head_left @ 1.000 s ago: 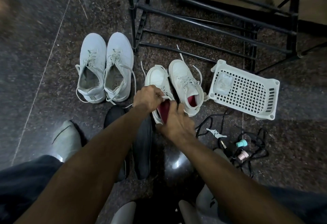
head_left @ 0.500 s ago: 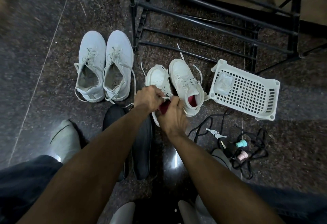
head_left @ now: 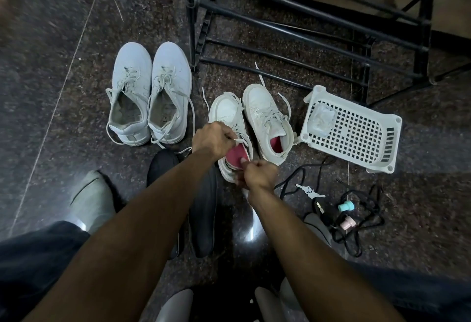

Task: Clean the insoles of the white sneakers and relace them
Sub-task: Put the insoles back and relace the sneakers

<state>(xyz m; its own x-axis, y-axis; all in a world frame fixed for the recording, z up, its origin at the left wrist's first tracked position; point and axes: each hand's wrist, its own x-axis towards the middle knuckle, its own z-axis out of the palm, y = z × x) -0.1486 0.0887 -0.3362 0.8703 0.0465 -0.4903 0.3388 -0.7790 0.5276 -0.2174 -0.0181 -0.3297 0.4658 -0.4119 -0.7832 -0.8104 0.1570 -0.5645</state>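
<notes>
Legibly, no brand or writing shows. Left hand (head_left: 214,139): fingers curled, gripping the collar and lace of the near white sneaker (head_left: 229,118) on the floor (head_left: 76,28). Right hand (head_left: 260,175): pinching the pink insole (head_left: 235,156) at that sneaker's heel. Its mate (head_left: 267,118) stands just beside, near the white basket (head_left: 354,130).

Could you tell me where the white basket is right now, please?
In the head view the white basket lies on the floor at right, beside the red-lined sneakers and in front of the black rack.
</notes>
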